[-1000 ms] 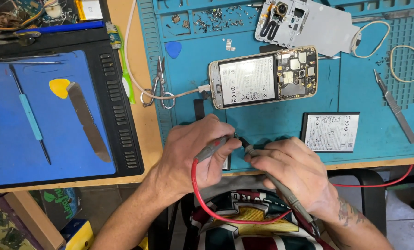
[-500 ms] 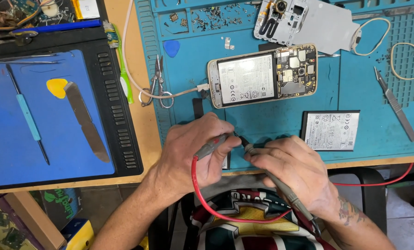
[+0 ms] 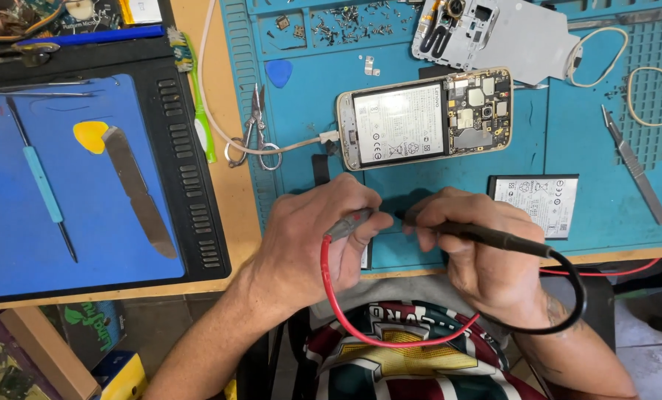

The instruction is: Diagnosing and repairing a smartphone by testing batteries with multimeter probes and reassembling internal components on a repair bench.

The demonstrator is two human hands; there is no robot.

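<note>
1. Head view shows the left hand (image 3: 312,241) at lower centre of the frame, fingers curled tight around a red-leaded test probe (image 3: 348,224) whose tip points right.
2. At lower right of centre, the right hand (image 3: 479,252) has its fingers clenched on a black-leaded test probe (image 3: 486,235), with the tip pointing left toward the other one.
3. Both probe tips come together in the small gap between the two hands, over the near edge of the teal work mat (image 3: 449,178); whether the tips touch each other or some small part there, I cannot tell, since the fingers hide it.
4. I judge the step in hand to be a check with the two probes, held low and close to the body; steady wrists and a fine meeting of the tips seem to be what it calls for.
5. An opened phone (image 3: 423,118) lies above the hands at upper centre, back off, battery and board showing, a white cable (image 3: 294,144) plugged into its left end.
6. A loose battery (image 3: 535,204) lies just right of the right hand.
7. Mat compartments along the top edge hold scattered small screws (image 3: 338,18); a blue pick (image 3: 278,72) lies below them.
8. The black tray (image 3: 198,192) on the left carries a blue pad with a yellow pick (image 3: 90,135), a metal spatula (image 3: 138,191) and a teal-handled tool (image 3: 41,185).
</note>
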